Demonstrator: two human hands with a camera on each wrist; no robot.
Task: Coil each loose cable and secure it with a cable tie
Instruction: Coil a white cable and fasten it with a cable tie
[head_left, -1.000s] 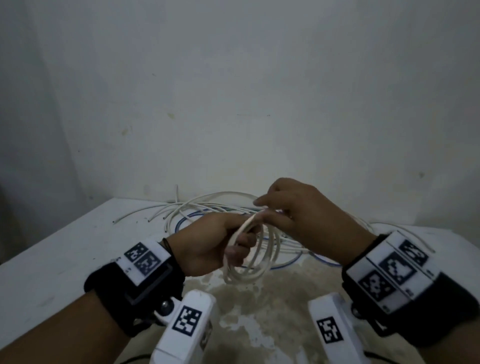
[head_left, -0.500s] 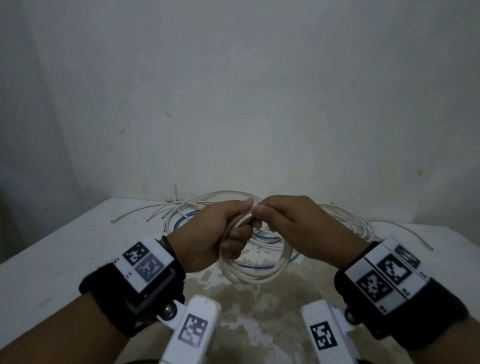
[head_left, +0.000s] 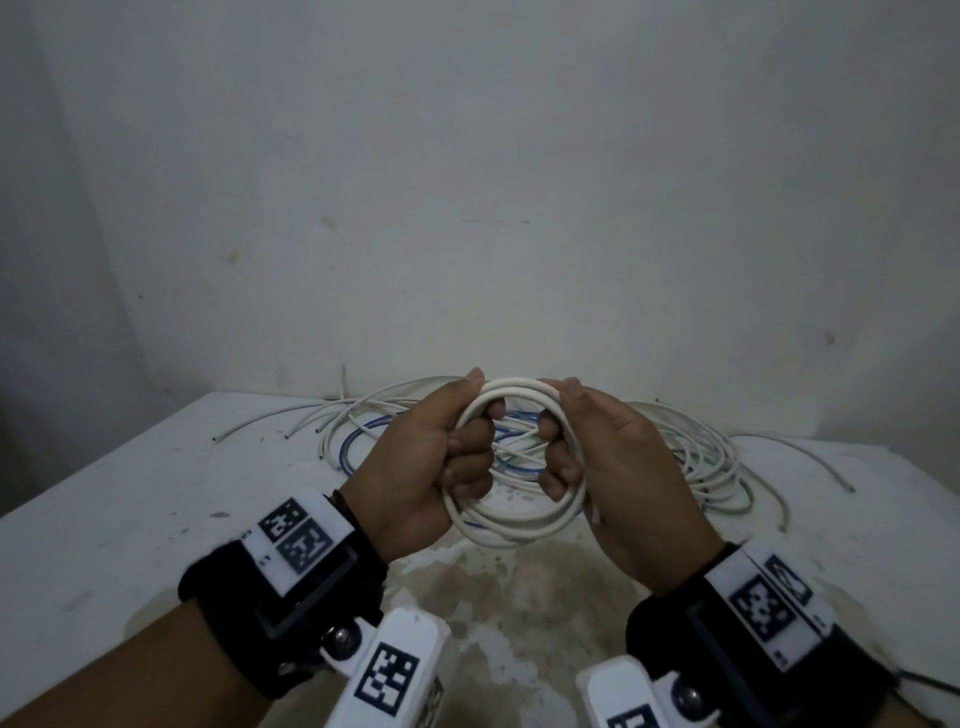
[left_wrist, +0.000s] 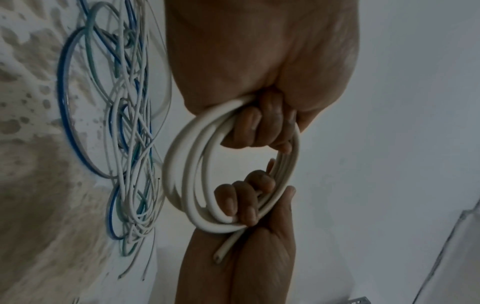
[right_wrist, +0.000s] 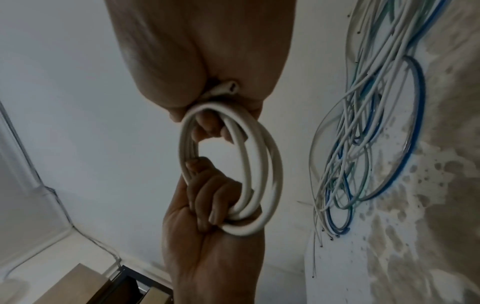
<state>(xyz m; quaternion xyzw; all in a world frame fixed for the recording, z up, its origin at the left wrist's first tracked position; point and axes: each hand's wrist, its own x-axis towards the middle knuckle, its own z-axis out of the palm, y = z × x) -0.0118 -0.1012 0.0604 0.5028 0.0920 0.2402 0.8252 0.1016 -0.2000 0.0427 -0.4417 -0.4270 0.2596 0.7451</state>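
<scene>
A thick white cable wound into a round coil (head_left: 519, 532) hangs in the air above the table, held between both hands. My left hand (head_left: 441, 467) grips the coil's left side, fingers curled through the ring and thumb on top. On the opposite side my right hand (head_left: 587, 467) grips it the same way. In the left wrist view the coil (left_wrist: 179, 164) has its cut end (left_wrist: 223, 248) poking out under the right hand (left_wrist: 246, 205). The right wrist view shows that end (right_wrist: 231, 86) against my right palm (right_wrist: 202, 51). I see no cable tie.
A tangle of thin loose white cables (head_left: 691, 457) and a blue cable (head_left: 358, 441) lies on the stained white table (head_left: 130, 493) behind the hands, close to the wall. Some cable ends reach toward the table's left and right edges.
The hands, close together at the coil's top before, have moved apart to its two sides. The coil has risen a little and spread into a round ring.
</scene>
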